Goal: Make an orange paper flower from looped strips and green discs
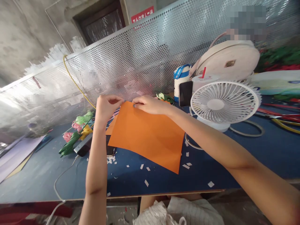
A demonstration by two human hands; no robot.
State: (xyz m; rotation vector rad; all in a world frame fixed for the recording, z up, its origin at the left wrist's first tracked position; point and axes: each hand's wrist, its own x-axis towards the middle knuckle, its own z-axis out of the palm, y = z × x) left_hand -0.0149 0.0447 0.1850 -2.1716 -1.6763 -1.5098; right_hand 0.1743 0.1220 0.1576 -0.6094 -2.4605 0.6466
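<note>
A sheet of orange paper (147,134) hangs at a slant over the blue table, its lower corner pointing toward me. My left hand (108,106) pinches its upper left corner between thumb and fingers. Along the same top edge, my right hand (147,104) grips the paper a little to the right. Behind the sheet's left side, more orange paper (112,126) peeks out. A dark phone (110,147) lies partly covered under the sheet.
A white fan (225,103) stands right of the paper, beside an upright phone (185,93), a blue-and-white bottle (181,78) and a cream bag (228,61). Artificial flowers (76,131) lie left. Small paper scraps (146,182) dot the table (168,187). A perforated metal panel (112,62) rises behind.
</note>
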